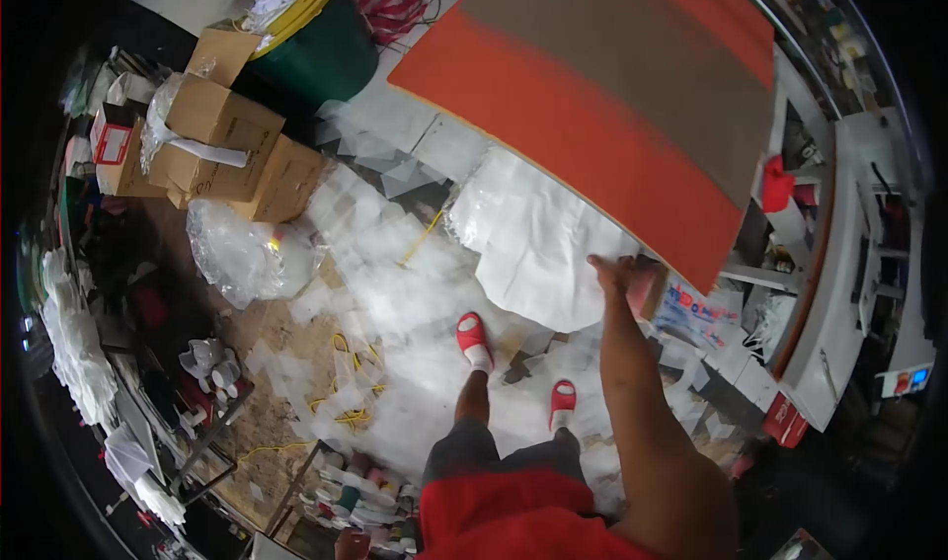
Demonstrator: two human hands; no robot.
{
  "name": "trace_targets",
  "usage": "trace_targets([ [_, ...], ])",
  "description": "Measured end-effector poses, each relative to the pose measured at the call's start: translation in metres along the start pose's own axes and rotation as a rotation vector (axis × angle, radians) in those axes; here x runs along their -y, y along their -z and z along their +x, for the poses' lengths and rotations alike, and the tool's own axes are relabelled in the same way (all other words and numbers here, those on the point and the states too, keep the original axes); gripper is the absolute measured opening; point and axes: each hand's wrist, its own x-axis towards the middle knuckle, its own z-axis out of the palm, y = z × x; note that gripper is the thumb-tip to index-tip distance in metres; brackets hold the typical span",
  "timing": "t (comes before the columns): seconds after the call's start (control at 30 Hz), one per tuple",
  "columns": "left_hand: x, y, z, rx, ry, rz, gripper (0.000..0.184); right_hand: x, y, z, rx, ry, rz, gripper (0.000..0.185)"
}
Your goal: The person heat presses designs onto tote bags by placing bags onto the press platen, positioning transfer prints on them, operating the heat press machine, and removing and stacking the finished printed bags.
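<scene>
Right grip (618,274): thumb and fingers apart beside the near edge of the orange-and-brown board (602,101); contact indeterminate. Left grip (353,544), low at the edge of view: state cannot be told. Board, just beyond the right grip, judged stiff, unwieldy; hold by opposite edges. White sheeting (548,249), left of that grip, appears soft, slippery. Loose translucent sheets (385,274) underfoot obstruct.

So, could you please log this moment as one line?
right hand: beside white sheeting, grip unclear | white sheeting: partly under orange-brown board
</scene>
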Motion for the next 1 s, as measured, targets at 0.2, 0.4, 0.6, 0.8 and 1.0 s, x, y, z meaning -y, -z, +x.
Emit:
trace_targets([
  [0.2,0.051,0.019,0.050,-0.018,-0.261,0.215,0.019,-0.014,0.022,0.014,0.182,-0.186,0.323,0.043],
  [0.4,-0.089,0.064,0.093,-0.092,-0.023,-0.275,0.028,0.011,0.098,0.009,0.114,-0.153,0.354,0.016],
  [0.6,-0.203,0.094,0.117,-0.138,-0.314,-0.290,0.024,-0.049,0.056,0.024,0.108,-0.130,0.775,0.014],
  [0.8,-0.226,0.120,0.117,-0.198,-0.426,-0.304,0.023,-0.010,0.099,0.024,-0.052,-0.030,0.314,0.026],
  [1.0,-0.185,0.118,0.117,-0.141,-0.256,-0.198,0.027,-0.015,0.055,0.038,-0.084,-0.024,0.286,0.022],
])
